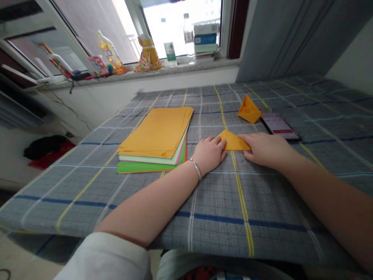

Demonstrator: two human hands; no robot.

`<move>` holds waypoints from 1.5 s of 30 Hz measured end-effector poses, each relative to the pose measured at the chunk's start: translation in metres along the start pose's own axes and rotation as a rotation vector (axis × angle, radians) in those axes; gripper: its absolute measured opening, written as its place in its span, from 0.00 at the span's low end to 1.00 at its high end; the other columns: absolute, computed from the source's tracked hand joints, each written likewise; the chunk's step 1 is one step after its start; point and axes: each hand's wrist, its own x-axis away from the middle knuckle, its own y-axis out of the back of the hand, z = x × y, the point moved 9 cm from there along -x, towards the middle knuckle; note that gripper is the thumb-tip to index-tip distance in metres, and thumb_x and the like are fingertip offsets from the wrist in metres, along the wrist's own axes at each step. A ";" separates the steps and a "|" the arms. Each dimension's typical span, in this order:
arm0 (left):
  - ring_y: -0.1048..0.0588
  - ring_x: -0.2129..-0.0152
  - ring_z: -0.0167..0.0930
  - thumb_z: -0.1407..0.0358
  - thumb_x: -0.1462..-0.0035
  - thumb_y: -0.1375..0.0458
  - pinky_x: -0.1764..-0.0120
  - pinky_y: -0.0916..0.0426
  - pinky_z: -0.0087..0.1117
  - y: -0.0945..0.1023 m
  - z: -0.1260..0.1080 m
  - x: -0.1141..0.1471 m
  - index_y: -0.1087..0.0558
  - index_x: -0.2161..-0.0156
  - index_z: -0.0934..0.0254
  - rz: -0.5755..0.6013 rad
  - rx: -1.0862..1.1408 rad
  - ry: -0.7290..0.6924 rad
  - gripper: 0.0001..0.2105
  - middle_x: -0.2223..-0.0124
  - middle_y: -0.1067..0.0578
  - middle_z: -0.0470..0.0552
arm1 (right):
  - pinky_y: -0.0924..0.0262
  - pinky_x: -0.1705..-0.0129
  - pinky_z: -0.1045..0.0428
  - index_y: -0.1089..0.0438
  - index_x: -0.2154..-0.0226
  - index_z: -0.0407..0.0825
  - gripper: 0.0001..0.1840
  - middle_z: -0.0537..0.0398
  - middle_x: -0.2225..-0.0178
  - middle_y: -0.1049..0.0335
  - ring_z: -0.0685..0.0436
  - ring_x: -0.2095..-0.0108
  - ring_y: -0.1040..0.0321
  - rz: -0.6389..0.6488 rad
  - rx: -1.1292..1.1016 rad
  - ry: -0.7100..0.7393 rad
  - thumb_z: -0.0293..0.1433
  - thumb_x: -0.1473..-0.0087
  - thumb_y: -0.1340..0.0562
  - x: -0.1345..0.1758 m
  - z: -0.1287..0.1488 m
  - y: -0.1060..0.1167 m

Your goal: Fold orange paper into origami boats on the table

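Note:
A folded sheet of orange paper, shaped like a flat triangle with its point away from me, lies on the tablecloth in front of me. At its left corner is my left hand, fingers bent on the paper and a silver bangle on the wrist. My right hand holds the right corner, with the fingers on top and the thumb at the near edge. The corners under both hands are hidden. Beyond them stands a finished-looking folded orange paper shape, pointed at the top.
Left of my hands lies a stack of coloured paper, orange on top. A phone with its screen lit rests behind my right hand. The checked tablecloth covers the table. Bottles, boxes and a bag stand on the windowsill.

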 end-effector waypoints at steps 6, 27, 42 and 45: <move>0.28 0.45 0.39 0.59 0.30 0.48 0.42 0.34 0.42 0.000 0.014 -0.001 0.29 0.40 0.59 -0.002 0.106 0.034 0.18 0.39 0.27 0.51 | 0.37 0.44 0.38 0.29 0.42 0.43 0.37 0.39 0.49 0.26 0.30 0.48 0.31 -0.035 -0.238 0.124 0.48 0.47 0.39 -0.009 -0.025 -0.010; 0.25 0.52 0.35 0.70 0.43 0.39 0.47 0.31 0.38 0.013 0.062 0.001 0.36 0.35 0.62 -0.174 0.447 0.263 0.30 0.50 0.22 0.53 | 0.35 0.52 0.41 0.24 0.61 0.51 0.11 0.48 0.59 0.22 0.35 0.56 0.27 -0.224 -0.420 -0.064 0.35 0.45 0.39 -0.007 -0.033 0.013; 0.25 0.55 0.36 0.60 0.36 0.41 0.50 0.31 0.37 0.016 0.025 0.004 0.25 0.50 0.62 -0.063 0.211 0.003 0.12 0.53 0.21 0.53 | 0.37 0.49 0.38 0.30 0.59 0.50 0.15 0.44 0.57 0.29 0.32 0.52 0.33 -0.316 -0.242 -0.204 0.31 0.51 0.39 -0.010 -0.061 0.001; 0.25 0.55 0.37 0.55 0.34 0.42 0.48 0.32 0.38 0.014 0.024 0.003 0.26 0.46 0.63 -0.051 0.225 -0.030 0.18 0.53 0.21 0.53 | 0.37 0.47 0.40 0.32 0.51 0.48 0.24 0.42 0.53 0.29 0.33 0.51 0.31 -0.272 -0.296 -0.170 0.28 0.54 0.40 -0.010 -0.060 -0.009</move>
